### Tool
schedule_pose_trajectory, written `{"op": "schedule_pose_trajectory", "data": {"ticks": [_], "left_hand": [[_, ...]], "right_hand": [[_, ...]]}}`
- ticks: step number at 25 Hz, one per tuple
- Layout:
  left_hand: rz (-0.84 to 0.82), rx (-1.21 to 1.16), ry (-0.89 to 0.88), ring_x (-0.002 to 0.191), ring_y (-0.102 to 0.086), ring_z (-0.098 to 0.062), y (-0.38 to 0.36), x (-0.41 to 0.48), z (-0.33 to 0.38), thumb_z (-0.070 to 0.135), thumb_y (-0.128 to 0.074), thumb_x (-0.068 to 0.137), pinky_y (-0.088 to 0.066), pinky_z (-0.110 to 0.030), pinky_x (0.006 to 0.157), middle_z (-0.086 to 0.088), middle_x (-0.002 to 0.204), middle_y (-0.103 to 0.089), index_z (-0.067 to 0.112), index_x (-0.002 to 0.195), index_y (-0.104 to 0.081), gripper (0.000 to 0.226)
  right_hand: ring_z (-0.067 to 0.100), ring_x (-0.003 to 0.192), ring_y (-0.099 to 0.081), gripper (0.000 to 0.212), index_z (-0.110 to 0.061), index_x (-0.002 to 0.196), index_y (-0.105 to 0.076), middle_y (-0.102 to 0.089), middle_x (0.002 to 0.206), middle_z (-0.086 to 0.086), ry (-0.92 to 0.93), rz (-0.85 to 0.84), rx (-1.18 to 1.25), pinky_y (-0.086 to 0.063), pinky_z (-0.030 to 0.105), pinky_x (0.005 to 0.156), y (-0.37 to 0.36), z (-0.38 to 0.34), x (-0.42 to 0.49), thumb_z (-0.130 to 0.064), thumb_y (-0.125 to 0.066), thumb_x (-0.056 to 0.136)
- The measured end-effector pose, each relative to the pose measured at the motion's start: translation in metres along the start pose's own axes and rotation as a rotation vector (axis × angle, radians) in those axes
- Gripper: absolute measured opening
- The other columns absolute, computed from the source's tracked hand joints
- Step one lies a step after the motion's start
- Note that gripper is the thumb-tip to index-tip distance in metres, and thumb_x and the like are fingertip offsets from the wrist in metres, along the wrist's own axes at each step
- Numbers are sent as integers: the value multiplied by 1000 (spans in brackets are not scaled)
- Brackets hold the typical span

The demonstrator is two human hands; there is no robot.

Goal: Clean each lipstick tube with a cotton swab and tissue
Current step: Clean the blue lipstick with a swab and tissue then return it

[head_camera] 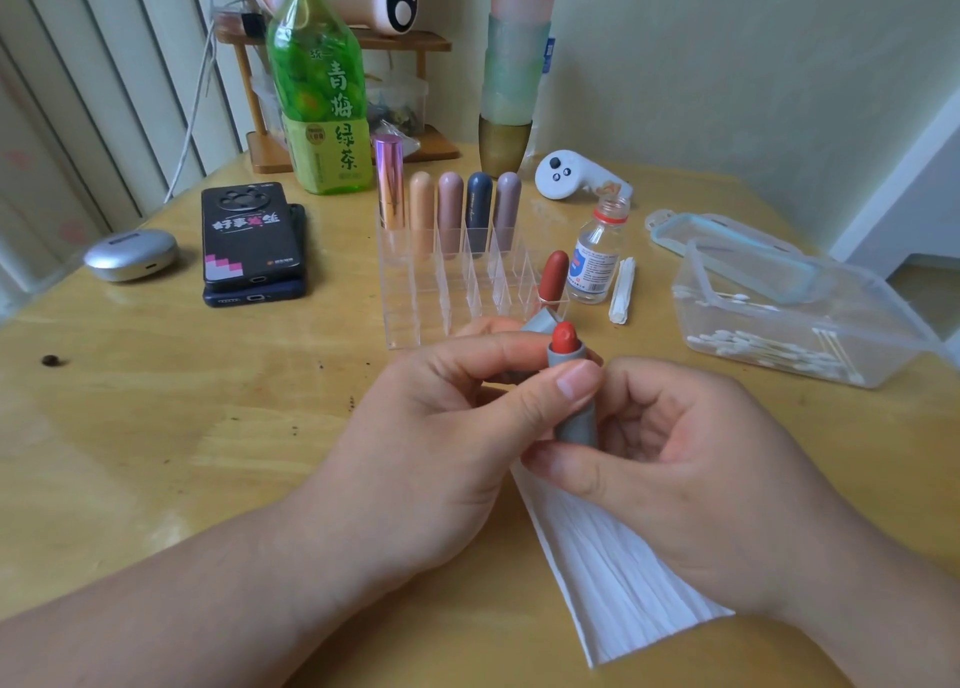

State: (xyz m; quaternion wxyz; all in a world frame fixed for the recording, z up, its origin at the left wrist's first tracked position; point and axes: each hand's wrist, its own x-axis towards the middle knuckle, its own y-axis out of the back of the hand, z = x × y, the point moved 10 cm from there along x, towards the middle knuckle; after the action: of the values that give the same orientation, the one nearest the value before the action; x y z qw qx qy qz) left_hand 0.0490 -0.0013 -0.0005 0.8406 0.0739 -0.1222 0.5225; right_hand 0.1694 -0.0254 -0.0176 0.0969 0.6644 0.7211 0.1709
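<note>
- Fingers [566, 383] of the left hand [441, 427] curled around the upper part of the gray lipstick tube [576, 417], with the thumb pressed on its collar.
- Right hand [691, 469] pinched the base of the same tube between its thumb and curled fingers.
- That tube stood nearly upright between the two hands, above the table [156, 427], uncapped, with its red stick [565, 336] exposed at the top.
- Just behind the left fingertips a gray cap [540, 321] showed; whether the left hand held it could not be told.
- White tissue [613, 573] lay flat on the table, partly under the right hand.
- Beyond the hands stood a clear organizer [441, 292], with five capped lipsticks [449, 204] in its back row and a red lipstick [553, 274] at its front right corner.
- Just right of the organizer stood a small open bottle [597, 250].
- Farther right, a clear plastic box [779, 282] held cotton swabs [769, 354].
- To the left lay two stacked phones [252, 240], with a green tea bottle [322, 89] behind them.
</note>
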Motion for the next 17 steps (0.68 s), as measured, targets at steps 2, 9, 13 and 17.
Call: {"op": "schedule_pose_trajectory", "data": {"ticks": [2,9,13,17], "left_hand": [[5,-21,13,99,-66,-23,0,0,-1,29,-70,84,-51,-28,86,-14,101,-70,13,92,-79,20],[-32,2,-15,100,-62,-13,-4,-2,5,29,-70,82,-45,-14,86,-5,101,-68,20,95,-81,19],[-20,-14,-19,103,-60,-4,-4,-2,7,33,-70,79,-41,-8,87,4,97,-72,23,91,-81,19],[10,-43,-36,99,-57,4,-2,-2,11,33,-73,76,-39,-3,85,4,91,-74,18,86,-82,19]], "right_hand": [[37,71,-59,30,-15,89,-69,-66,80,18,44,-85,16,-53,52,69,-4,-6,-2,-40,-77,76],[49,81,-61,33,-14,91,-72,-67,87,28,46,-34,-3,-50,67,75,-3,-14,-4,-38,-79,70],[36,58,-55,44,-7,78,-66,-62,74,29,-23,18,4,-50,56,60,0,-15,-6,-42,-83,60],[13,46,-37,42,-9,71,-59,-47,49,4,-39,83,-46,-32,28,43,4,-21,-10,-37,-88,63]]}}
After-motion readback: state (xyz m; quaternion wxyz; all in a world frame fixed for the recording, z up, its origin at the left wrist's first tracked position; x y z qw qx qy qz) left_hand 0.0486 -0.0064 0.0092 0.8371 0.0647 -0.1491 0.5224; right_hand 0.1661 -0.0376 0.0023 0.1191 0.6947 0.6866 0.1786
